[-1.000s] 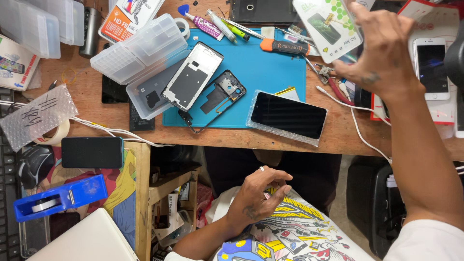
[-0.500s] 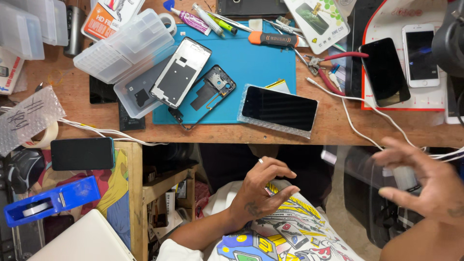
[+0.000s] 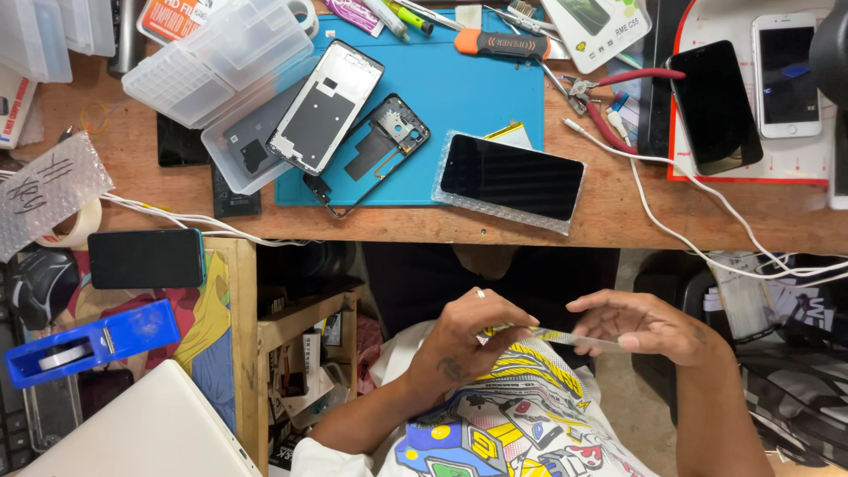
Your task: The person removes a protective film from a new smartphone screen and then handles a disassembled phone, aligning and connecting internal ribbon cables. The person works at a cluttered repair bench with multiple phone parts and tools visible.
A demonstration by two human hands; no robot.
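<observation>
Two hands working a thin clear strip

Both hands are meeting over the lap, below the desk edge. Left hand (image 3: 468, 340) is pinching one end of a thin clear strip (image 3: 565, 336), possibly a protective film; right hand (image 3: 649, 325) is supporting the other end with loosely curled fingers. Keeping it taut and level is probably helping; a bubble-wrapped phone screen (image 3: 512, 177) is waiting on the blue mat (image 3: 481, 93).

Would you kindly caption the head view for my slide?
Both hands, left and right, hold a thin clear strip below a bench strewn with phone parts.
</observation>
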